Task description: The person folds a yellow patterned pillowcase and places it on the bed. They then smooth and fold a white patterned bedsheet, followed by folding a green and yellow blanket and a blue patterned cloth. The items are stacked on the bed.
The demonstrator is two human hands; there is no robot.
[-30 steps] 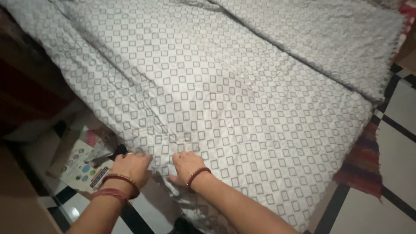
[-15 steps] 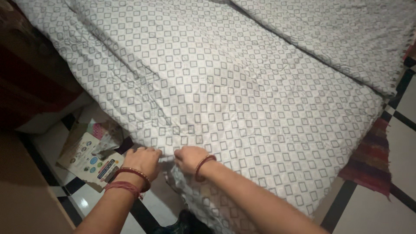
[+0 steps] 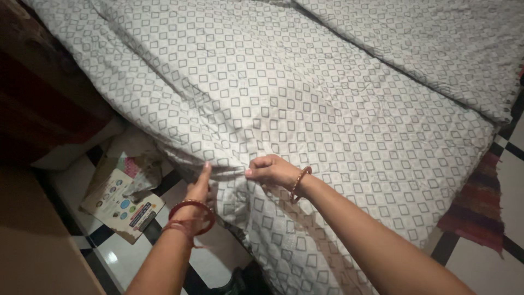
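A white quilt (image 3: 305,98) printed with small grey squares lies spread over a low mattress on the floor. My left hand (image 3: 199,186), with red bangles at the wrist, is tucked under the quilt's near corner, thumb on top. My right hand (image 3: 273,170), wearing a reddish bangle, pinches the same edge just to the right. The cloth between both hands is bunched into a fold and lifted off the floor.
A colourful printed cardboard piece (image 3: 123,202) lies on the black-and-white tiled floor (image 3: 109,251) at the left. A red striped rug (image 3: 477,205) peeks from under the quilt at right. Dark wooden furniture (image 3: 43,109) stands along the left side.
Both hands have risen from the floor-level corner and moved up and right, gathering the quilt's edge and lifting it. The left hand turned and slid beneath the cloth.
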